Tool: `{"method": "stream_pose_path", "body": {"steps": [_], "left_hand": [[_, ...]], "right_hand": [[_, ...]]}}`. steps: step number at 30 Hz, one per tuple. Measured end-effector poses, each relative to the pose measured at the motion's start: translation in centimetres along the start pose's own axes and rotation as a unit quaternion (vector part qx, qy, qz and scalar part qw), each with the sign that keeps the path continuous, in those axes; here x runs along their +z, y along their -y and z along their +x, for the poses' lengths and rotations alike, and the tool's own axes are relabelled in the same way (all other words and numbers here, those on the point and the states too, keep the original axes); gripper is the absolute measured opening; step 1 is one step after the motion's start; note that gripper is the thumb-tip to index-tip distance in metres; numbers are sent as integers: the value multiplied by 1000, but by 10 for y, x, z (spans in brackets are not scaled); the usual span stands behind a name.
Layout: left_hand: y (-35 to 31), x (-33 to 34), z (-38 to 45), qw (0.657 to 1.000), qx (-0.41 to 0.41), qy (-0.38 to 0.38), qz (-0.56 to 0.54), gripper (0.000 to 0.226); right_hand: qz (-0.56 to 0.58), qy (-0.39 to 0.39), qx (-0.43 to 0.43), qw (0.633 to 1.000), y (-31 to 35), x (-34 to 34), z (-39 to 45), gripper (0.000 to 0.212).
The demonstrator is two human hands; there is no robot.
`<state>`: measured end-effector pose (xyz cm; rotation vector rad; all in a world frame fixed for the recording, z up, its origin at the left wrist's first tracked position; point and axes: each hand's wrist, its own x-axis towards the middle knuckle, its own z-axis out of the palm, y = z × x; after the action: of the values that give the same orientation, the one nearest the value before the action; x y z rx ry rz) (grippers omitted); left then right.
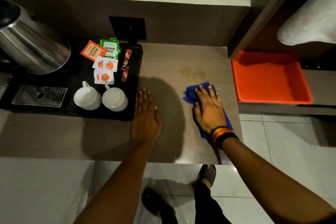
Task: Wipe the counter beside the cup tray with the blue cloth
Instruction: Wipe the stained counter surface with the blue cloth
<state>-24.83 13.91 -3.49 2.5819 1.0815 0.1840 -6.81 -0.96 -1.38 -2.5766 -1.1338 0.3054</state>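
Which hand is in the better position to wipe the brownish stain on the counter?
The right hand. It already presses flat on the blue cloth, just short of the stain. The left hand lies empty on the counter beside the black tray.

Grey-brown wood-grain counter, shadowed in the middle. On it, left: rectangular black plastic cup tray. Right of the tray, bare surface with a faint yellowish stain, possibly a dried spill. Crumpled blue cloth lies flat near the counter's right edge, just below the stain. Both hands rest palm-down on the counter: left hand just beside the tray, right hand on the cloth.
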Motion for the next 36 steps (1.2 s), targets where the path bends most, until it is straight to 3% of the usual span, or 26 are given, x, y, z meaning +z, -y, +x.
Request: {"method": "stream_pose_path", "body": {"steps": [5, 9, 14, 19, 22, 25, 29, 33, 36], "left_hand": [[2, 0, 4, 1000, 5, 5, -4, 63], [2, -7, 15, 1000, 19, 14, -19, 63], [6, -1, 17, 999, 20, 19, -22, 63], [8, 4, 18, 999, 21, 4, -27, 64], [7, 4, 18, 1000, 18, -2, -24, 63], [4, 0, 16, 1000, 14, 5, -21, 63], [6, 1, 17, 999, 15, 10, -39, 63], [8, 5, 18, 999, 13, 6, -42, 63], [6, 3, 19, 999, 14, 7, -32, 64]], "right_hand": [[-33, 19, -107, 994, 46, 22, 23, 51], [-22, 41, -158, 986, 13, 15, -34, 48], [21, -23, 8, 999, -40, -10, 11, 45], [125, -93, 151, 976, 9, -9, 109, 47], [116, -57, 69, 989, 42, 5, 104, 48], [77, -35, -4, 996, 28, 11, 66, 48], [51, -84, 66, 993, -3, 0, 98, 46], [3, -81, 111, 990, 20, 4, 149, 49], [21, -21, -24, 999, 45, 14, 130, 47]]}}
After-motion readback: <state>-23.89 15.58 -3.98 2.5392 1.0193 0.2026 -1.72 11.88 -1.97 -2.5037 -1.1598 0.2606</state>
